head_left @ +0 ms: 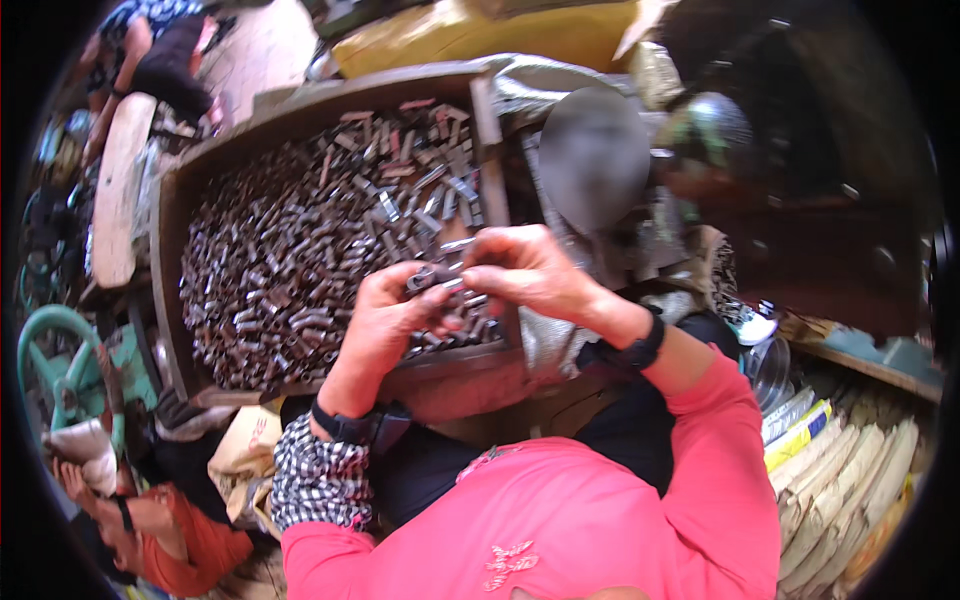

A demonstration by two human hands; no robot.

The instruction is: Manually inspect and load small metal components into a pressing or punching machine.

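My left hand (385, 318) is closed, pinching a small dark tube-like metal piece (420, 280) above the front part of a wooden crate (167, 290). From the right, my right hand (525, 272) meets it, thumb and fingers pinched on a small shiny metal piece (455, 284) at the tube's end. Whether the two pieces are joined cannot be made out. Beneath both hands, the crate holds a heap of small metal tubes (270, 270). Flatter, shinier metal pieces (400, 200) lie toward its far right corner, some reddish.
A green handwheel machine (70, 365) stands left of the crate, near a wooden plank (120, 195). Another person in orange (185, 540) sits at lower left; a second person (160, 60) is at upper left. Folded sacks (850, 490) are stacked at right. A yellow sack (480, 40) lies beyond the crate.
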